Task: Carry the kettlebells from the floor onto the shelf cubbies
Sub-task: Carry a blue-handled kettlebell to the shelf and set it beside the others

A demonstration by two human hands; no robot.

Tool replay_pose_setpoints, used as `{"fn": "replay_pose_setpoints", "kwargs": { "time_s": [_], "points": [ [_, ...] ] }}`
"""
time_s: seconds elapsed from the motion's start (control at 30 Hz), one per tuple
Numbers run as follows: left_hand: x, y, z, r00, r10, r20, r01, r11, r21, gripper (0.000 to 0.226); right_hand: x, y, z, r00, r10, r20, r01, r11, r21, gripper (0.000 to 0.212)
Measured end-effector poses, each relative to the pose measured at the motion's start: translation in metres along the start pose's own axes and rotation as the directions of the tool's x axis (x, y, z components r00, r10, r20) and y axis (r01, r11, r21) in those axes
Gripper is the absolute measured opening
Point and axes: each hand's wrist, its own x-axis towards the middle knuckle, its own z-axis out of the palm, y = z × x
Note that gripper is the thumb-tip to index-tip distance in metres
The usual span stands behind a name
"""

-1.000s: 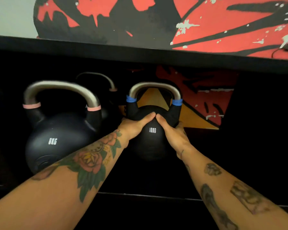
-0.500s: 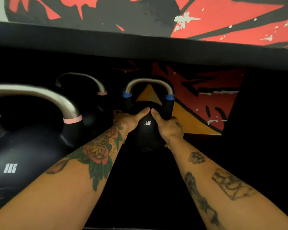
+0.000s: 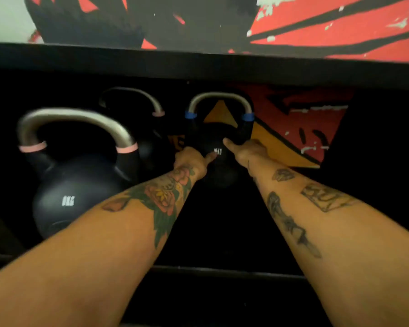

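Note:
A black 10 kg kettlebell (image 3: 219,138) with blue bands under its steel handle stands deep inside the dark shelf cubby. My left hand (image 3: 191,161) rests against its left front and my right hand (image 3: 247,152) against its right front. The thumbs point inward on either side of the white weight label. My other fingers are hidden around the ball. A larger black 8 kg kettlebell (image 3: 80,192) with pink bands stands in the same cubby at the front left. Behind it, another pink-banded kettlebell (image 3: 137,95) shows mostly its handle.
The shelf's black top board (image 3: 198,64) runs across above the cubby, and its front lip (image 3: 222,271) lies under my forearms. A red, black and orange painted wall shows behind and above. A dark side panel (image 3: 376,149) closes the cubby on the right.
The blue-banded kettlebell sits farther back in the cubby than a second ago. My thumbs, which met over the label, have moved apart. The view has shifted back to the left.

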Motion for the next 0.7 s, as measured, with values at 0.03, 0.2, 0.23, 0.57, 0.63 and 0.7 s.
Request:
{"fn": "replay_pose_setpoints", "kwargs": {
  "time_s": [0.03,0.2,0.23,0.57,0.63,0.7],
  "points": [
    [-0.009,-0.003,-0.008,1.000,0.006,0.021,-0.006,1.000,0.030,0.079,-0.008,-0.002,-0.005,1.000,-0.001,0.013,0.002,0.999,-0.049,0.098],
    [-0.057,0.008,-0.069,0.993,0.003,0.115,-0.012,0.997,0.081,0.066,-0.068,0.009,-0.035,0.978,0.007,0.208,0.031,0.983,-0.178,0.093],
    [-0.071,0.015,-0.079,0.991,0.003,0.135,-0.018,0.993,0.113,0.065,-0.083,0.011,-0.045,0.976,-0.005,0.217,0.047,0.981,-0.190,0.090],
    [-0.233,0.072,-0.146,0.927,0.045,0.373,-0.058,0.998,0.024,0.052,-0.261,0.027,-0.165,0.939,0.044,0.342,0.004,0.990,-0.139,0.085],
    [-0.258,0.088,-0.157,0.915,0.072,0.398,-0.073,0.997,-0.015,0.046,-0.288,0.031,-0.194,0.936,0.071,0.345,-0.023,0.990,-0.142,0.085],
    [-0.285,0.106,-0.169,0.904,0.112,0.412,-0.108,0.994,-0.032,0.044,-0.315,0.032,-0.225,0.938,0.105,0.329,-0.056,0.986,-0.155,0.085]
  ]
}}
